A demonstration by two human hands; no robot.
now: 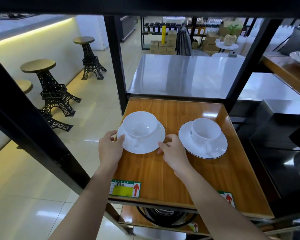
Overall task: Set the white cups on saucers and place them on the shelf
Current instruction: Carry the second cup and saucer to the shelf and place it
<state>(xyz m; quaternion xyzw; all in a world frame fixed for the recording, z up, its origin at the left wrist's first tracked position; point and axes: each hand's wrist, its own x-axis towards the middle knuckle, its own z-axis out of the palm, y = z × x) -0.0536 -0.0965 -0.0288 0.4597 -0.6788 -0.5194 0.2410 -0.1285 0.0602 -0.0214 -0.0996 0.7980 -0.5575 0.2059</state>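
Note:
A white cup [140,123] stands on a plain white saucer [151,143] at the left of the wooden shelf [163,174]. My left hand [110,148] grips the saucer's left rim with thumb on top. My right hand [173,151] holds its right rim by the fingertips. The saucer sits low over the shelf; whether it touches the wood I cannot tell. To the right, a second white cup [206,129] with a small printed mark rests on a dark-rimmed saucer [215,152], its handle pointing toward me.
Black metal posts [117,66] frame the shelf at its back corners. Price labels [126,188] with red arrows sit on the front edge. A lower wooden shelf [132,217] holds a dark round item. A steel table [185,75] stands behind; tower-shaped stools [47,87] stand at left.

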